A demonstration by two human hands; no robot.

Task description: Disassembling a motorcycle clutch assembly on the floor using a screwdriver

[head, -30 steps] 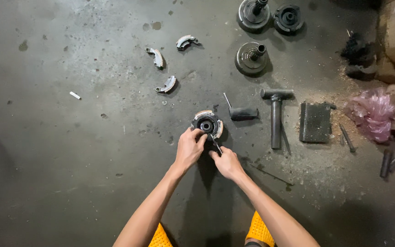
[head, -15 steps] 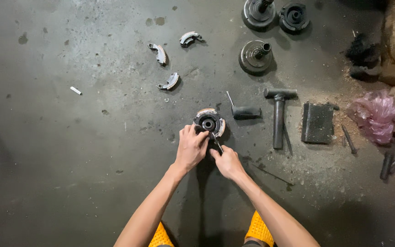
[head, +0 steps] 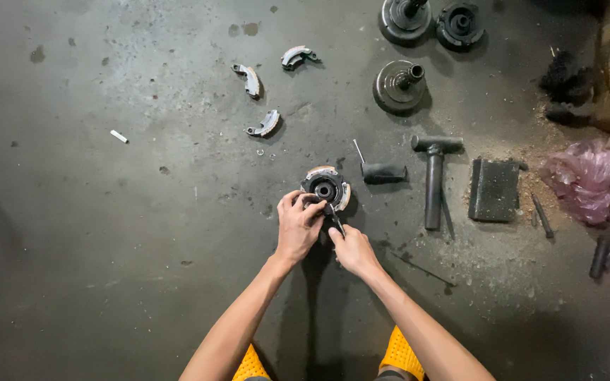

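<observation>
Grimy concrete floor (head: 107,282), left hand (head: 296,229) grips round clutch hub (head: 325,188) — right hand (head: 351,248) fingers grasp slim tool (head: 336,220)

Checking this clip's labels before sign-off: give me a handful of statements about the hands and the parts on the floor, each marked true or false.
1. The left hand rests on the round metal part. True.
2. The right hand holds a thin dark tool against that part. True.
3. Three curved metal shoes lie loose on the floor, up and left of the hands. True.
4. The hammer is in the right hand. False: it lies on the floor to the right of the round part, untouched.
5. The pink plastic bag lies at the left edge. False: it is at the right edge.
6. Both hands wear gloves. False: they are bare.
</observation>
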